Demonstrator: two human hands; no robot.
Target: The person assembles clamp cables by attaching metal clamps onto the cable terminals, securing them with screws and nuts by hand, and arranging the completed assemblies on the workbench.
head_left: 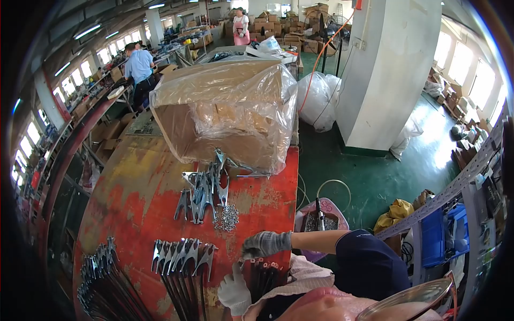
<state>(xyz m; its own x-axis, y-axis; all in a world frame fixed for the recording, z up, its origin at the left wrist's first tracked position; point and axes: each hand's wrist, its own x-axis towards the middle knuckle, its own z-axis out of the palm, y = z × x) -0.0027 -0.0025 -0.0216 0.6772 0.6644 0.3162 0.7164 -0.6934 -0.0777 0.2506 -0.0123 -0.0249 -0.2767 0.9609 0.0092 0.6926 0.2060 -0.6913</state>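
Note:
My right hand (266, 245), in a grey glove, is over the red table's near edge with its fingers bent downward and closed. Just below it, my left hand (234, 293) wears a white glove, one finger pointing up toward the right fingertips. Anything pinched between them is too small to make out. Beside both hands lie black cables (263, 275) with copper-coloured ring ends. Left of them is a row of metal spring clamps (182, 257) on black cables. Farther along sit loose spring clamps (201, 195) and a pile of small metal nuts or rings (227, 218).
A large plastic-wrapped carton (230, 112) stands on the red worn table (128, 198). More cabled clamps (101, 273) lie at its far left. A pink tub (334, 216) of small metal parts is near my right arm. People stand in the background.

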